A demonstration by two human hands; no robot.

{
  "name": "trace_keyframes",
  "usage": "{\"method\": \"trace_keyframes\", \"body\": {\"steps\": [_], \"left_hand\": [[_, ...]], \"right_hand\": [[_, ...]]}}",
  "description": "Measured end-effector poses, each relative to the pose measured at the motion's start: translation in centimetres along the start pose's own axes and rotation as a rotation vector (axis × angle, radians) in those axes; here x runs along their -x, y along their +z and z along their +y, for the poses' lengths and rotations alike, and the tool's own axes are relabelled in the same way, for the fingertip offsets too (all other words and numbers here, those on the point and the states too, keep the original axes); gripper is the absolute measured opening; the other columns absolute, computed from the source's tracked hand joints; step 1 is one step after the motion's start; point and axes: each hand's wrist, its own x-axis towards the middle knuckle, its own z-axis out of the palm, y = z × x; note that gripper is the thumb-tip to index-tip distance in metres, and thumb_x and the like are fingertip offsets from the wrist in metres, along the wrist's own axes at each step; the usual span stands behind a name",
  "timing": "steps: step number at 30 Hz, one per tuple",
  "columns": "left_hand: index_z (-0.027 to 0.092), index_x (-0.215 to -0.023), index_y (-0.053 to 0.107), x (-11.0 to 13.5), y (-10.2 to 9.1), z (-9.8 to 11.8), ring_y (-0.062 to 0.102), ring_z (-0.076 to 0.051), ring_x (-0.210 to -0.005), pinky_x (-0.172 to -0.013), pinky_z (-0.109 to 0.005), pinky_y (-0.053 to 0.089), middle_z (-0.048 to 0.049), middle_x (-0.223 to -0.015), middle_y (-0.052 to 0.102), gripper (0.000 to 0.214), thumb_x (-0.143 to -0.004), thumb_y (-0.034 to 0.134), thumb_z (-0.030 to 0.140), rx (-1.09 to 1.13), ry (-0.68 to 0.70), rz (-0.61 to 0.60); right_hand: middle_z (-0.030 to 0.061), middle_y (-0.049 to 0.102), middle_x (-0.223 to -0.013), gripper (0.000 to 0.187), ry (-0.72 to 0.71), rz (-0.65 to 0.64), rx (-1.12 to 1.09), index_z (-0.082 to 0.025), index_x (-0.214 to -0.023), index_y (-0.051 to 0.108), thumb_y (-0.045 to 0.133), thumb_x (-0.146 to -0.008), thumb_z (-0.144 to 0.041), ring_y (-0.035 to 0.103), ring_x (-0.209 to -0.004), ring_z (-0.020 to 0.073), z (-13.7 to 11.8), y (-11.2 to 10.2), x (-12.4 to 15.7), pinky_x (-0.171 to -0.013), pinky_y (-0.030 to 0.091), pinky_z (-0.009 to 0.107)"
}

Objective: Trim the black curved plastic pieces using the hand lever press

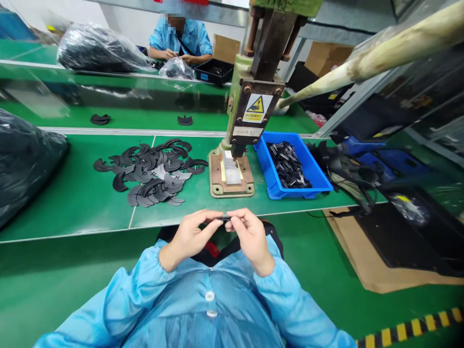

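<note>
My left hand (195, 233) and my right hand (250, 237) meet in front of my chest, just off the table's front edge. Both are closed in a pinch on one small black plastic part (224, 219), mostly covered by the fingers. Beyond them stands a green hand press (237, 104) with a metal fixture block (232, 173) on its base. Left of the press lies a loose pile of black curved plastic pieces (152, 169). On its right, a blue bin (270, 181) holds many small black parts (288, 162).
A large dark plastic bag (25, 164) bulges at the far left. The press's long lever (362, 67) reaches across the upper right. Two groups of curved pieces (100, 119) lie on the strip behind. Across the bench a person (183, 41) in blue works near a black tray (214, 70).
</note>
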Motion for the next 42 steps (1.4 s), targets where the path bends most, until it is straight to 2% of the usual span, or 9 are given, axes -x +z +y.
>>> {"method": "trace_keyframes", "body": {"steps": [9,14,20,22,25,32,34,37,42], "left_hand": [[0.024,-0.118,0.080,0.7,-0.3,0.3,0.078,-0.022,-0.098,-0.093,-0.037,0.062,-0.0068,-0.110,0.083,0.025,-0.102,0.068,0.040,0.081,-0.087,-0.063],[0.019,-0.112,0.076,0.2,-0.2,0.9,0.074,-0.017,-0.083,-0.079,-0.031,0.062,-0.0065,-0.098,0.080,0.034,-0.101,0.069,0.051,0.361,-0.287,-0.153],[0.018,-0.090,0.062,-1.8,0.1,1.1,0.065,-0.012,-0.071,-0.066,-0.025,0.056,-0.0007,-0.081,0.070,0.046,-0.080,0.091,0.052,0.693,-0.532,-0.321],[0.018,-0.105,0.066,-3.0,-0.2,0.9,0.065,-0.011,-0.070,-0.067,-0.025,0.055,0.0012,-0.082,0.068,0.047,-0.080,0.092,0.049,0.714,-0.504,-0.324],[0.019,-0.127,0.067,-6.0,-1.1,0.3,0.067,-0.012,-0.069,-0.069,-0.027,0.057,0.0021,-0.082,0.066,0.055,-0.085,0.088,0.049,0.645,-0.397,-0.230],[0.019,-0.095,0.069,-14.7,-2.2,-3.2,0.071,-0.017,-0.082,-0.080,-0.031,0.059,-0.0040,-0.091,0.076,0.036,-0.087,0.079,0.052,0.194,-0.120,0.146],[0.020,-0.097,0.071,-16.0,-1.9,-4.1,0.072,-0.018,-0.084,-0.081,-0.031,0.058,-0.0041,-0.093,0.078,0.027,-0.093,0.073,0.046,0.009,-0.076,0.125],[0.021,-0.102,0.075,-17.0,-1.3,-4.7,0.074,-0.023,-0.096,-0.091,-0.036,0.057,-0.0066,-0.104,0.081,0.018,-0.097,0.067,0.037,-0.265,0.039,0.050],[0.020,-0.110,0.080,-17.7,-0.8,-4.4,0.071,-0.027,-0.114,-0.105,-0.041,0.054,-0.0118,-0.116,0.079,0.023,-0.102,0.058,0.026,-0.528,0.276,-0.058]], "right_hand": [[0.0018,0.076,-0.081,0.032,0.024,-0.013,0.026,-0.024,-0.110,0.074,0.068,-0.098,-0.053,0.072,-0.075,0.0148,1.0,-0.2,0.1,-0.075,0.063,0.031],[0.0005,0.073,-0.078,0.030,0.001,-0.037,0.084,-0.024,-0.109,0.076,0.067,-0.099,-0.052,0.070,-0.074,0.0146,0.8,-0.5,-0.2,-0.075,0.060,0.030],[0.0010,0.074,-0.086,0.027,-0.084,-0.165,0.272,-0.026,-0.114,0.077,0.061,-0.103,-0.046,0.070,-0.076,0.0158,-0.7,-0.8,-0.6,-0.075,0.059,0.032],[-0.0004,0.074,-0.086,0.025,-0.174,-0.164,0.360,-0.030,-0.120,0.076,0.062,-0.103,-0.042,0.070,-0.077,0.0168,-1.9,-1.4,-1.2,-0.076,0.059,0.034],[-0.0012,0.070,-0.086,0.027,-0.332,-0.023,0.406,-0.034,-0.126,0.073,0.067,-0.100,-0.040,0.068,-0.079,0.0180,-5.0,-3.4,-3.1,-0.077,0.058,0.036],[0.0046,0.058,-0.136,0.051,-0.902,0.419,0.276,-0.033,-0.142,0.057,0.071,-0.096,-0.050,0.061,-0.121,0.0208,-18.2,-7.9,-9.6,-0.110,0.052,0.041],[0.0078,0.057,-0.142,0.057,-1.096,0.343,0.253,-0.028,-0.144,0.056,0.071,-0.096,-0.054,0.062,-0.124,0.0220,-22.0,-7.6,-10.8,-0.110,0.053,0.042],[0.0082,0.065,-0.130,0.049,-1.151,0.137,0.263,-0.024,-0.135,0.060,0.071,-0.097,-0.053,0.067,-0.116,0.0194,-25.7,-6.6,-12.0,-0.108,0.056,0.042],[-0.0027,0.061,-0.085,0.020,-1.155,0.134,0.200,-0.024,-0.095,0.062,0.070,-0.101,-0.041,0.064,-0.078,0.0110,-26.6,-5.7,-13.4,-0.090,0.061,0.035]]}}
